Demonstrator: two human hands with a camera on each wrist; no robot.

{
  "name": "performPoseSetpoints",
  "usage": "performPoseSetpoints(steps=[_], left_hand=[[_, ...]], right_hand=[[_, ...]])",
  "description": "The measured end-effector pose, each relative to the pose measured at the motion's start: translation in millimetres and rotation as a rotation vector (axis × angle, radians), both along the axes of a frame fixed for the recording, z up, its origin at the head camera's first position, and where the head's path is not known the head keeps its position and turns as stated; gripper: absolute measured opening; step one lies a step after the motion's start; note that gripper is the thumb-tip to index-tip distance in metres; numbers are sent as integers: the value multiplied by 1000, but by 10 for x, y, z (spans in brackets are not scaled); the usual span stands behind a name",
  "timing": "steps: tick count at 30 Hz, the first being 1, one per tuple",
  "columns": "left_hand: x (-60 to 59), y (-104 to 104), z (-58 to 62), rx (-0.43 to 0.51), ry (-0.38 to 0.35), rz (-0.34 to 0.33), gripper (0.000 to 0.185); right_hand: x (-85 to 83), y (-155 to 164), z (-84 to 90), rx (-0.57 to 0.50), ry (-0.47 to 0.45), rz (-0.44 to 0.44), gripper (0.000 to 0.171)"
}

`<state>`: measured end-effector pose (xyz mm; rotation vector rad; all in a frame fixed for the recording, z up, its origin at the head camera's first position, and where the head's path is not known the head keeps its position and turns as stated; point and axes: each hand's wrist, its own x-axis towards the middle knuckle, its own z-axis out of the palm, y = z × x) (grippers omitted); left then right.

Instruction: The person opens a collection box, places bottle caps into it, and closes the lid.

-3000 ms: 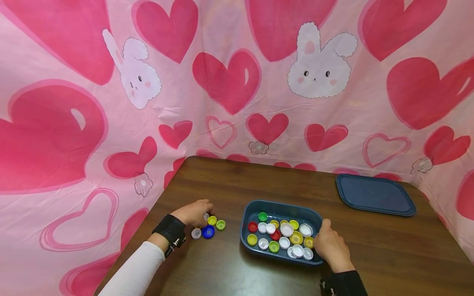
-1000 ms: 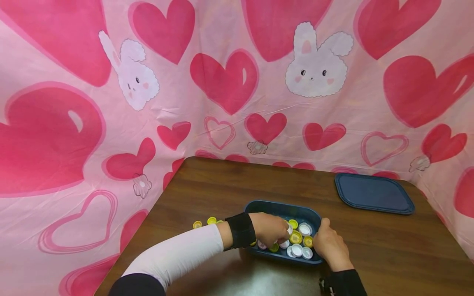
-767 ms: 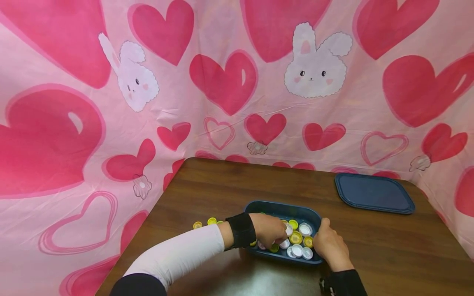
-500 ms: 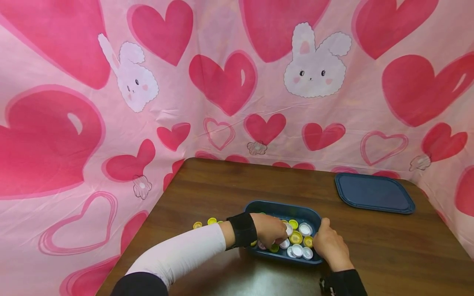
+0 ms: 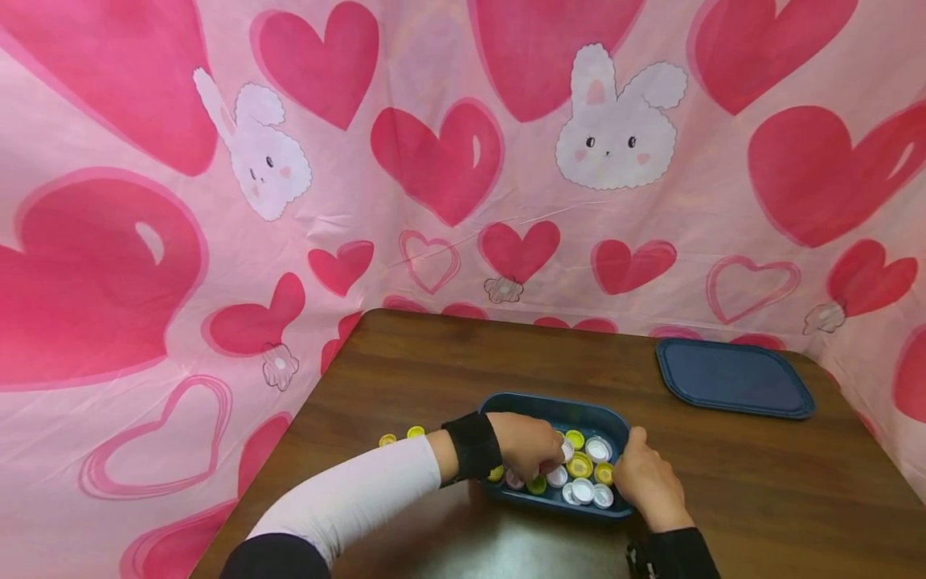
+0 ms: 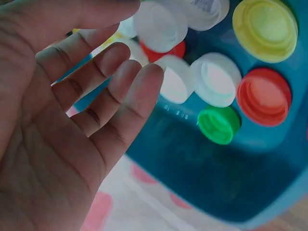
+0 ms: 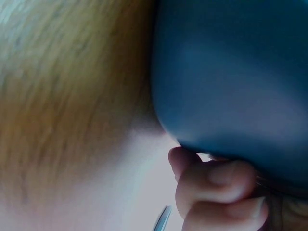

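Observation:
A dark blue box (image 5: 589,416) holds several plastic bottle caps in white, yellow, green and red. My left hand (image 5: 526,442) is down inside its left half, over the caps. In the left wrist view the fingers are loosely bent, palm showing, with nothing gripped between them. Beside the fingertips lie a white cap (image 6: 215,79), a red cap (image 6: 264,97) and a green cap (image 6: 219,125). My right hand (image 5: 651,482) grips the box's right end; in the right wrist view its curled fingers (image 7: 216,187) sit at the rim.
A flat dark blue lid (image 5: 734,378) lies at the back right of the brown wooden table (image 5: 448,362). Two yellow caps, one nearer the left (image 5: 387,440), show behind my left forearm, which hides the table beneath it. A pink heart-patterned cloth (image 5: 434,265) hangs behind.
Three seconds ago my left hand was at the loose caps on the left; it has moved right into the box and stayed there over the last second. My right hand keeps its grip.

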<state>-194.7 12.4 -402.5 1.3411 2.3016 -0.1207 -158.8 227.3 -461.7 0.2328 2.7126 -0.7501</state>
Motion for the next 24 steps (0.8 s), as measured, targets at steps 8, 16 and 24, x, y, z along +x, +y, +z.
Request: performPoseSetpoints(steps=[8, 16, 24], left_hand=[[-135, -286, 196, 85, 37, 92, 16], [-199, -753, 285, 144, 75, 239, 21], [-194, -1153, 278, 215, 98, 355, 31]], right_hand=[[-11, -6, 1, 1, -1, -3, 39], [-26, -13, 8, 5, -18, -11, 40], [-34, -15, 16, 11, -34, -11, 40]])
